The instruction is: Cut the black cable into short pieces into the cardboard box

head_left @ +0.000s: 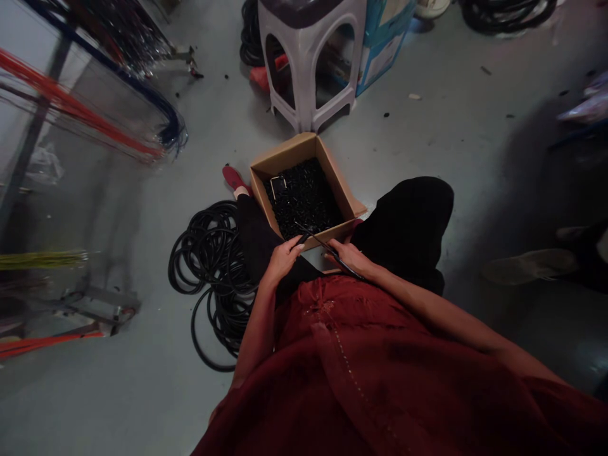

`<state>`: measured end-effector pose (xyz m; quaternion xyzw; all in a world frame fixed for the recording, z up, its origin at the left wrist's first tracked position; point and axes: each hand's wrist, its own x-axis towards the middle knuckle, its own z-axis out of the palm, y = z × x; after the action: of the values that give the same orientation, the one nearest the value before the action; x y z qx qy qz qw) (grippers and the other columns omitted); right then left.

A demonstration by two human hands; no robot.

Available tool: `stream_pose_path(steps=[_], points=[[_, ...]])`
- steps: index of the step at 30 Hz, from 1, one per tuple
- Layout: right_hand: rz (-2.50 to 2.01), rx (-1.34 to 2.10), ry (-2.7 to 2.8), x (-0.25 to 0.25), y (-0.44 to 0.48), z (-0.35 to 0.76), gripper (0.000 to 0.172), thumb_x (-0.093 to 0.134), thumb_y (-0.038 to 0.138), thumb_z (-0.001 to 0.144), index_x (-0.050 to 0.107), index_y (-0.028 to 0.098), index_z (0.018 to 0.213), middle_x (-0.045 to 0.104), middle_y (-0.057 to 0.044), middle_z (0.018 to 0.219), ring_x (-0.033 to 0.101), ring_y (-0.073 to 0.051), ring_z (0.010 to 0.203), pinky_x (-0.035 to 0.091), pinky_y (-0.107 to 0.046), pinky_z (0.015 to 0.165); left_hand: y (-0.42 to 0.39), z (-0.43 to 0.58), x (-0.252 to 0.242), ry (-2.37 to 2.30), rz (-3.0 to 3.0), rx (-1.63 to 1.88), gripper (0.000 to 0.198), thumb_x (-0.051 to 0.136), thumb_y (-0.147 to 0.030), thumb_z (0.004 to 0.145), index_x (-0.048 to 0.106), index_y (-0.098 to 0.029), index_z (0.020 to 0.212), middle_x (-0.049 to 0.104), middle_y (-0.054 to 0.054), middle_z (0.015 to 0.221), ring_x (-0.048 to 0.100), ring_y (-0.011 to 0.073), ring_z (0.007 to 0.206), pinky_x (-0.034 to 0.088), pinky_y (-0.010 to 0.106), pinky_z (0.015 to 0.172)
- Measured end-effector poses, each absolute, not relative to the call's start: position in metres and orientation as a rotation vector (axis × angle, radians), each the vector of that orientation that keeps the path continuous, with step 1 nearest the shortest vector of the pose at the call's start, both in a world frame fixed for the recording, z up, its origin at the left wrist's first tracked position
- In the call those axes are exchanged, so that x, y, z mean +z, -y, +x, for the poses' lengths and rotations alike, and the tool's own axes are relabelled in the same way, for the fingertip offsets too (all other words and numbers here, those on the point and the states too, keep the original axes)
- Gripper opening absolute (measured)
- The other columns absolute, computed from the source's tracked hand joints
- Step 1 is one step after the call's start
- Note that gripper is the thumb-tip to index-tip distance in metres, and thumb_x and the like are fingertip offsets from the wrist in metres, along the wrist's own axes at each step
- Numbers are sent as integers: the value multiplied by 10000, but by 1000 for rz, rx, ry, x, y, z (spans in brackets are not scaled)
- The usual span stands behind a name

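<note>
**Q:** What is sitting closest to the lens?
**A:** A red garment (361,380) is covering the person's lap, on the near side of the cardboard box (285,152).

**Q:** Where are the hands sitting?
**A:** The left hand (284,258) and the right hand (349,256) are resting at the near edge of the box, near each other.

**Q:** What are the fingers doing?
**A:** The fingers of both hands are clamping a thin black cable (317,239). The cable is slanting across the near edge of the box, from above the contents toward the right wrist.

**Q:** What is surrounding the box?
**A:** Small black pieces (304,196) are filling it. A coil of black hose (209,266) is lying on the floor to its left. A red shoe (234,177) is showing beside its left wall. A white plastic stool (308,57) is standing just beyond it.
</note>
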<state>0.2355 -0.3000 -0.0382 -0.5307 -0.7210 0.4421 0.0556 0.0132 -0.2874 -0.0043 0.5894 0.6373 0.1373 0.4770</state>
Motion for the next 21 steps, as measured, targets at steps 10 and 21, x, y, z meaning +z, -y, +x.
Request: stream_pose_path(steps=[10, 21], points=[[-1704, 1345, 2080, -43, 297, 236, 249, 468, 414, 859, 549, 208, 972, 576, -16, 667, 545, -173, 616, 315, -232, 551, 287, 8, -14, -1602, 1352, 374, 491, 489, -352, 861, 544, -141, 1302, 653, 23, 778, 535, 98, 586, 430, 212, 618], [-1688, 1387, 2019, -54, 296, 238, 361, 475, 489, 852, 535, 207, 1068, 634, -38, 811, 614, -212, 745, 383, -254, 611, 292, 5, -12, -1547, 1253, 539, 490, 484, -371, 856, 550, -138, 1282, 620, 14, 776, 502, 78, 592, 396, 195, 574]])
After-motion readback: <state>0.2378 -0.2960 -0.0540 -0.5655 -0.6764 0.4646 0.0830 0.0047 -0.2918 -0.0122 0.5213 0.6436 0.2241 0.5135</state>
